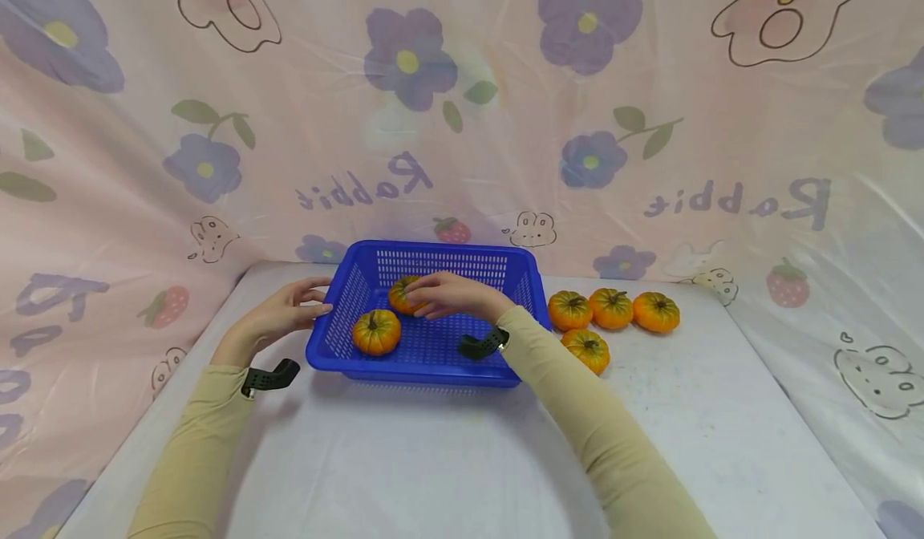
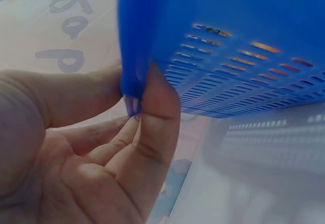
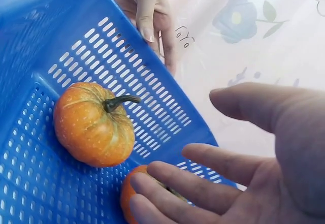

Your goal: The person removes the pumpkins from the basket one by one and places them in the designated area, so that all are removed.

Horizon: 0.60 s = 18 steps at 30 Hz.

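Observation:
A blue plastic basket (image 1: 433, 372) with slotted walls stands on the white table. Its left rim (image 2: 133, 56) is pinched between the thumb and fingers of my left hand (image 1: 281, 314). Two small orange pumpkins lie inside: a nearer pumpkin (image 1: 376, 332) by the left wall and a farther pumpkin (image 1: 404, 294) behind it. Over the basket hovers my right hand (image 1: 455, 294), its fingers spread and fairly straight beside the farther pumpkin, which they partly cover. The right wrist view shows nothing in that hand (image 3: 238, 173); whether its fingertips touch the pumpkin I cannot tell.
Several more pumpkins sit on the table (image 1: 722, 411) right of the basket: three in a back row, ending in a pumpkin (image 1: 656, 313), and a nearer pumpkin (image 1: 586, 351) partly behind my right sleeve. A patterned curtain (image 1: 491, 162) hangs behind and at the sides.

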Tool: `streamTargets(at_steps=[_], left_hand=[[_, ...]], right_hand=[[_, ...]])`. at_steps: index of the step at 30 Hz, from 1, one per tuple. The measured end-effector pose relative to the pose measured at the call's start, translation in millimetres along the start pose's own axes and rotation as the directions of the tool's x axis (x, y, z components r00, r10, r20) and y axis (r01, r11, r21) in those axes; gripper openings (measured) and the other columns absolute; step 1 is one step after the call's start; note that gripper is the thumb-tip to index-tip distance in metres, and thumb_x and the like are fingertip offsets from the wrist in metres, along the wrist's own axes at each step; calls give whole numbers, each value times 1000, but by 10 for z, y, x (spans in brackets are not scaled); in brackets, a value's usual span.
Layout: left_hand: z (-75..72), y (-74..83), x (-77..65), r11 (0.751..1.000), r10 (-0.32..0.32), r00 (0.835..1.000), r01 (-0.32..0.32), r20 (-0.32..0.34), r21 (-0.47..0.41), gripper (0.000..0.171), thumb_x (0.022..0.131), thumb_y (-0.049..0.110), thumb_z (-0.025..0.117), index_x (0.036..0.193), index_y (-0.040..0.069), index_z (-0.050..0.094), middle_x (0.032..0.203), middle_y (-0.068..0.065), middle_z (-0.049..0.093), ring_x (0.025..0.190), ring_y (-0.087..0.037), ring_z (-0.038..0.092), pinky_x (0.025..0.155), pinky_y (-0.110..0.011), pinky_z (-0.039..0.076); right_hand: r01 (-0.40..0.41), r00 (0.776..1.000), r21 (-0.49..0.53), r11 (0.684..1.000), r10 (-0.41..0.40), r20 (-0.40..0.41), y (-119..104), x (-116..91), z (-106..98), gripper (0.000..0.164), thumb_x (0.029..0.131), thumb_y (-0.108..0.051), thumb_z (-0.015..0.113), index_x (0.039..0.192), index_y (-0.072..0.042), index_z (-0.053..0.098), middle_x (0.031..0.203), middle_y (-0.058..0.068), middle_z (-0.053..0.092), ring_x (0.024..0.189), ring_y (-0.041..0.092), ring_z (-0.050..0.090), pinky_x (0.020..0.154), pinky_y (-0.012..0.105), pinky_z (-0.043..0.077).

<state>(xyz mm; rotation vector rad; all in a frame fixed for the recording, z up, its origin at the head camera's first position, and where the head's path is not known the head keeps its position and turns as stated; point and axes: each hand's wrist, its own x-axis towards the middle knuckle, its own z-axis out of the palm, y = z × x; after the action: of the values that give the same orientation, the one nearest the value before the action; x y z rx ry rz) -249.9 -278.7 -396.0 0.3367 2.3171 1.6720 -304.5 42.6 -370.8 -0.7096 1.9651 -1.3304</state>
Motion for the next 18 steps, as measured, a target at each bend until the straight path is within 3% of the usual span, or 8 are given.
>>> streamTargets(at_steps=[8, 18], left_hand=[[-13, 9, 5, 1000, -7, 1000, 7, -1, 0, 65, 96, 14, 59, 148, -1, 22, 120, -29, 46, 94, -26, 61, 84, -33, 54], [-21, 28, -5, 1000, -27, 1000, 27, 4, -1, 67, 96, 16, 60, 148, -1, 21, 122, -28, 46, 96, -28, 61, 85, -34, 53]], right_hand=[[-33, 999, 58, 998, 31, 43, 6, 141, 59, 47, 101, -24, 50, 137, 6, 46, 135, 25, 48, 120, 40, 50, 100, 47, 41], [-87, 996, 103, 991, 84, 40, 27, 245, 118, 43, 100, -24, 51, 133, 4, 51, 131, 26, 51, 118, 40, 53, 99, 46, 43]])
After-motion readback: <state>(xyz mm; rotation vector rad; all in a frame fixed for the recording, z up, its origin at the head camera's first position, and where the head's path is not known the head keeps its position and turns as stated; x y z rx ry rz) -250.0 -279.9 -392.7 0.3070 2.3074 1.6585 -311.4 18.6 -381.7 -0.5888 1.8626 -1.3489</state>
